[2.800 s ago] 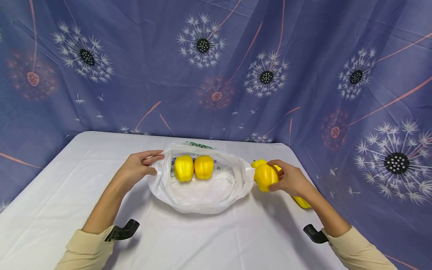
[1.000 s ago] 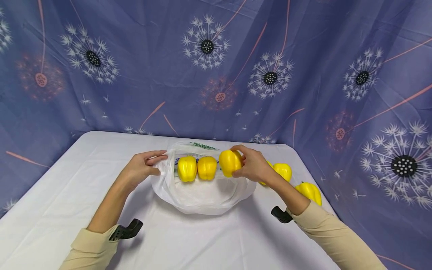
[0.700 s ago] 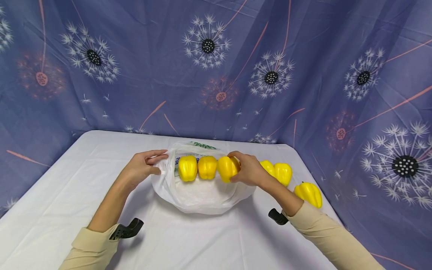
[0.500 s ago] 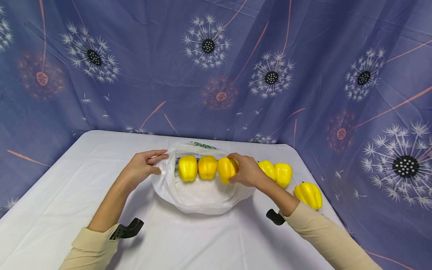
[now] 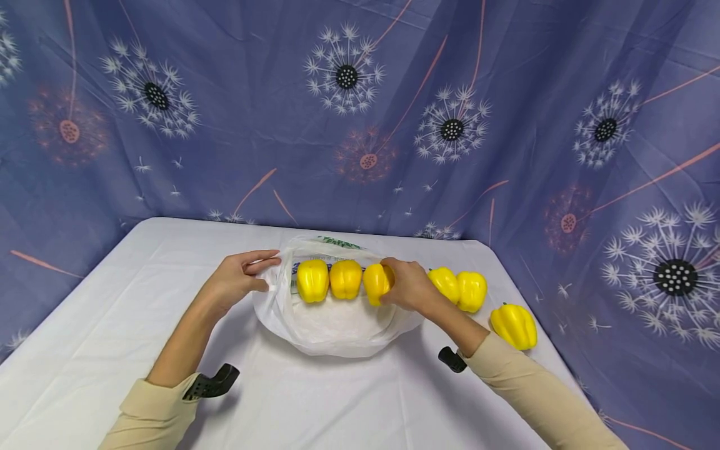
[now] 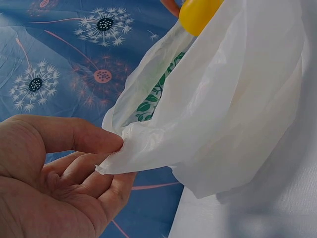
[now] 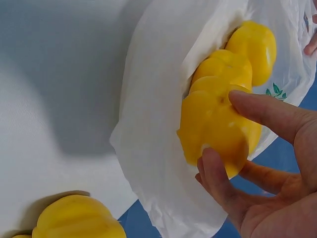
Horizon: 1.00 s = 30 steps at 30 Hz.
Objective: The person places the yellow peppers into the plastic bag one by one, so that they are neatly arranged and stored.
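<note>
We observe bright, even head-view light on the white bag [image 5: 337,345], soft shadows on the tablecloth [image 5: 101,319] beside it, small glints on the peppers [image 5: 312,281] inside it, and dimmer wrist views.

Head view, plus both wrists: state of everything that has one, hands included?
White plastic bag: mouth open, peppers inside
Left hand: pinching the bag's rim
Right hand: gripping a pepper
Gripped pepper: held within the bag's mouth
Two other bagged peppers: side by side, ungripped
Paired peppers: side by side on the table
Lone pepper: on the table, apart, stem showing
Tablecloth: spread, lightly creased
</note>
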Available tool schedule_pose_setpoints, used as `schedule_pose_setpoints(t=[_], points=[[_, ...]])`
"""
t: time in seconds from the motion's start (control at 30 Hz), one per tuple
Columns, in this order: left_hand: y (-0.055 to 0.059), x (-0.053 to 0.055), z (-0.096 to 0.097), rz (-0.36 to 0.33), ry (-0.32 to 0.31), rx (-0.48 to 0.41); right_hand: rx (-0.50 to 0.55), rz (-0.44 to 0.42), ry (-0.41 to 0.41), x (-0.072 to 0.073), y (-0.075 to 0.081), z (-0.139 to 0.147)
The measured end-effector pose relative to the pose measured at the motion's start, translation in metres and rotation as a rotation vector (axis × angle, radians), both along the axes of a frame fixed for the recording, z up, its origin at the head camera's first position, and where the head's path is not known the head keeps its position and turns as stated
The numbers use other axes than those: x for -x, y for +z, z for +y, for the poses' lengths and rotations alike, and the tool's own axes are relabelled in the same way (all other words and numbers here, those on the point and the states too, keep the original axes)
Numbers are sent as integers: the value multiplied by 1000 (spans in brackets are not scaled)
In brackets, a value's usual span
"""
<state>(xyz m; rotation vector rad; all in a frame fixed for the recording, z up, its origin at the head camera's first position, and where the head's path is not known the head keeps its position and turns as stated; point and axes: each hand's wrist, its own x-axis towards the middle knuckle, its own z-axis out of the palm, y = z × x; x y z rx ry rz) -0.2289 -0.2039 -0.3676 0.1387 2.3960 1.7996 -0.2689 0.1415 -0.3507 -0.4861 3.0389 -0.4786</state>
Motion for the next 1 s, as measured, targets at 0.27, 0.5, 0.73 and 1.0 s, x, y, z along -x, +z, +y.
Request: schedule_pose_setpoints(t=[0.27,0.5,0.73,1.0], points=[[1,0,0,-2,3,5,-49,-35,-13,4,-4,-5],[2,0,-1,-11,7,2,-71,-17,-46,12,-9,-8],[1,0,0,-14,4,0,-80,-2,-69,14,-13,-8],[1,-1,0,-9,4,-10,-47,43,-44,14,-21,-6]])
